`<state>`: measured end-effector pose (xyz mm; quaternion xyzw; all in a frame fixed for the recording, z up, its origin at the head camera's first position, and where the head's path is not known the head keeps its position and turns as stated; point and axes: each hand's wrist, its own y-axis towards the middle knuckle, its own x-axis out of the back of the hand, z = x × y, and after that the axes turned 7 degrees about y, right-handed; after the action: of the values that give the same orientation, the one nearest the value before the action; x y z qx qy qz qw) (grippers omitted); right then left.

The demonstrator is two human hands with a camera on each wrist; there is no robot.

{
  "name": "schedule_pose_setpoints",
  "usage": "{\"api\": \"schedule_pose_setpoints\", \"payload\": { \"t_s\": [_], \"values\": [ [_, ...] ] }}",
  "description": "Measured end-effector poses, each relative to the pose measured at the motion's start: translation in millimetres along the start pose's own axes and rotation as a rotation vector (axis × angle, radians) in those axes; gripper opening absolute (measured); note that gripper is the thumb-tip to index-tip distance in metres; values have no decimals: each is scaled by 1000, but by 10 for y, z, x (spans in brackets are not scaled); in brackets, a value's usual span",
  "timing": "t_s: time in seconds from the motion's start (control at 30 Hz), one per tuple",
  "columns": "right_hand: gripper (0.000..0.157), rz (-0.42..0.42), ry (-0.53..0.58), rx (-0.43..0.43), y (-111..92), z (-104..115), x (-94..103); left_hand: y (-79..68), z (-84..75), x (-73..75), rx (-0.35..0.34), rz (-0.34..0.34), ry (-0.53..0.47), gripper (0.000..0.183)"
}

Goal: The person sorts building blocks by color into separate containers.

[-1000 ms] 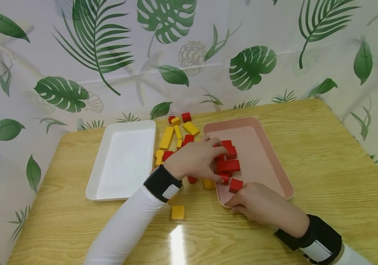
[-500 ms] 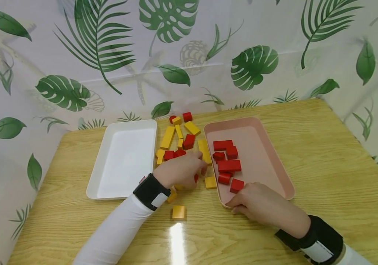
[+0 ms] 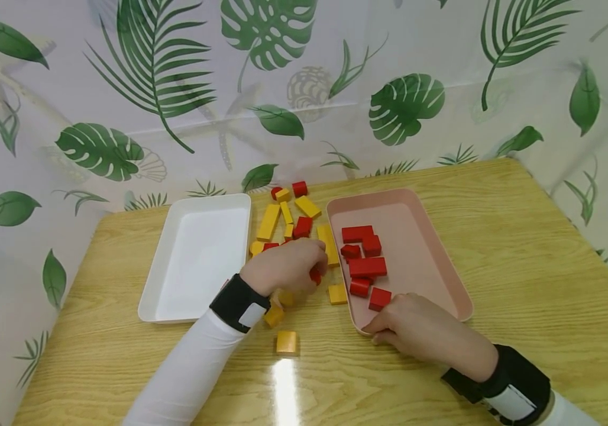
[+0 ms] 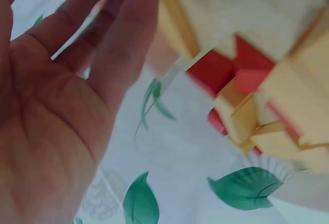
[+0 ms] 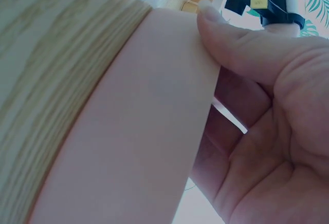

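In pink tray, red blocks, white tray bare

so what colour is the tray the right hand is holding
Pale pink. The tray, gripped at its near corner by the right hand, shows best in the head view.

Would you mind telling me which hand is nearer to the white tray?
Left. The left hand lies over the loose blocks just beside the white tray, while the right hand grips the pink tray on the far side.

left hand | hides block under fingers | wrist view blurred, grip unclear
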<state>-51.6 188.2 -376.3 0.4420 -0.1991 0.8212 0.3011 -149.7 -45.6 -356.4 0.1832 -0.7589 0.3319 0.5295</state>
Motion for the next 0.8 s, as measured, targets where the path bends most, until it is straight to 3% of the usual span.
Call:
{"api": "schedule_pose_setpoints", "payload": {
  "t_s": [0.23, 0.37, 0.47, 0.63, 0.8],
  "values": [
    [18, -8, 13, 11, -11, -15, 4, 160, -117, 293, -78, -148, 25, 14],
    [18, -16, 14, 26, -19, -24, 5, 398, -197, 352, -125, -252, 81, 14],
    [18, -17, 24, 31, -20, -26, 3, 601, -250, 350, -130, -286, 128, 19],
    [17, -14, 26, 28, -14, -29, -4, 838, -298, 280, -122, -246, 137, 25],
    [17, -10, 19, 28, -13, -35, 3, 940, -291, 213, -115, -198, 118, 24]
  ]
}}
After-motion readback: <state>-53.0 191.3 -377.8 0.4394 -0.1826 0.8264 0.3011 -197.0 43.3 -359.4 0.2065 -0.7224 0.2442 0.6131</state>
